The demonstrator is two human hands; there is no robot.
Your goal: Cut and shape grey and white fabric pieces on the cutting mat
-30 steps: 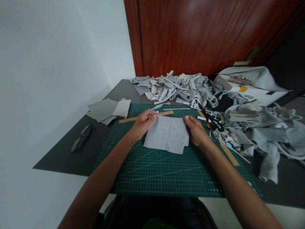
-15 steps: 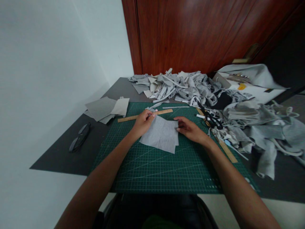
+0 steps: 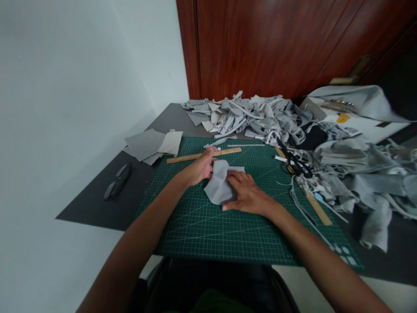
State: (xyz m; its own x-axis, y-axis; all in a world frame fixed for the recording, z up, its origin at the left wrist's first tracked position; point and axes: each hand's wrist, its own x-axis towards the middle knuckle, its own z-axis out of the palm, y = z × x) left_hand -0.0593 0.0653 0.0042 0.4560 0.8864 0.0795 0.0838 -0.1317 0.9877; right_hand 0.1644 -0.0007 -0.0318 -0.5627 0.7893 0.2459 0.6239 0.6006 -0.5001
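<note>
A small grey fabric piece [image 3: 219,184] lies crumpled on the green cutting mat [image 3: 228,230], at the mat's middle, a little toward its far edge. The right hand [image 3: 246,195] lies palm down on the cloth's right half, fingers spread and flat, pressing it to the mat — an open grip, nothing clasped. The left hand [image 3: 199,168] meets the cloth at its far left corner, fingers curled and thumb drawn in, the grip pinched shut on that corner. Both forearms reach in from the near edge and converge on the cloth, the wrists low over the mat.

Just beyond the left hand a wooden ruler [image 3: 204,154] lies across the far part of the mat, slightly slanted. To the right, black scissors [image 3: 295,161] rest at the mat's right edge, and a second wooden ruler [image 3: 315,206] runs along that side. A heap of grey fabric scraps [image 3: 247,116] fills the far side of the dark tabletop [image 3: 97,208] and spreads down its right — a white box [image 3: 352,117] stands behind it. On the left, flat grey sheets [image 3: 151,145] lie stacked, and nearer, dark glasses [image 3: 117,181].
</note>
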